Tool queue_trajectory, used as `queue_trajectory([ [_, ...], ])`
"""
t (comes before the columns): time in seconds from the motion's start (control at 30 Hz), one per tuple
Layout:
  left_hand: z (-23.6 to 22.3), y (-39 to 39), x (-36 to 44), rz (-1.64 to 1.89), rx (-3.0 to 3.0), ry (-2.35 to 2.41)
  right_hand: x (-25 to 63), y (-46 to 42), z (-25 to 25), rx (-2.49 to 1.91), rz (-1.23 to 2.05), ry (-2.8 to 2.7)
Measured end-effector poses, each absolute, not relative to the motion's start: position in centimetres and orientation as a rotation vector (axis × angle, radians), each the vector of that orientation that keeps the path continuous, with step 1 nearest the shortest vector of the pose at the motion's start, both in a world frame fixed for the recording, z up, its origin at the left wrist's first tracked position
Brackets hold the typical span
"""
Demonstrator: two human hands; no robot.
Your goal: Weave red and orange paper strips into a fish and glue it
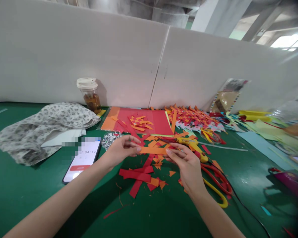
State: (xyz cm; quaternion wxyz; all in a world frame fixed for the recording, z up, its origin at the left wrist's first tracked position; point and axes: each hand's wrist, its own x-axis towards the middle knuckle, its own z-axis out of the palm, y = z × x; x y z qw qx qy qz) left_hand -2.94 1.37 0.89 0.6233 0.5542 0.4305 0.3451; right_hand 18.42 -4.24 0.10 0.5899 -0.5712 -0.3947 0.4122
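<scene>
Between my two hands an orange paper strip is stretched level above the green table. My left hand pinches its left end, and my right hand grips the right end between thumb and fingers. Below the strip lie crossed red paper strips among orange and red scraps. Beside my right hand rests a yellow glue gun, partly covered by the fingers. Scissors with red and yellow handles lie just right of my right wrist.
A phone showing a timer, a patterned cloth and a lidded cup are at left. Behind my hands lie a red and orange paper stack and woven paper fish. A black cord crosses the right side.
</scene>
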Motion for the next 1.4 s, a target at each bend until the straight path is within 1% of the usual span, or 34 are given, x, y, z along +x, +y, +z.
queue_trajectory([
  [0.2, 0.9, 1.6, -3.4, 0.814, 1.259, 1.002, 18.1, -4.3, 0.0, -1.326, 0.979, -0.911],
  [0.4, 0.8, 1.5, -3.3, 0.862, 1.372, 1.023, 18.2, -4.3, -0.5, -1.323, 0.977, -0.941],
  [0.6, 1.4, 1.8, -4.2, 0.813, 1.697, 1.123, 18.3, -4.1, -0.7, -1.333, 0.987, -1.024],
  [0.77, 2.2, 2.3, -5.5, 0.897, 2.010, 1.336, 18.2, -4.1, -0.5, -1.330, 1.106, -1.076],
  [0.9, 2.7, 1.6, -5.0, 0.735, 2.204, 1.351, 17.7, -4.4, -0.6, -1.308, 1.214, -1.152],
  [1.0, 3.0, 0.7, -4.2, 0.580, 2.263, 1.349, 17.5, -4.6, -0.8, -1.302, 1.236, -1.189],
  [1.17, 2.3, 0.2, -4.0, 0.310, 2.335, 1.075, 17.5, -4.6, -1.3, -1.279, 1.207, -1.191],
  [1.23, 2.0, 0.4, -4.3, 0.315, 2.317, 1.078, 17.5, -4.5, -1.3, -1.274, 1.182, -1.167],
  [1.3, 1.9, 0.8, -4.7, 0.415, 2.296, 1.176, 17.5, -4.5, -1.3, -1.312, 1.144, -1.166],
  [1.4, 2.0, 1.1, -5.3, 0.428, 2.294, 1.282, 17.3, -4.6, -1.1, -1.451, 1.002, -1.322],
])
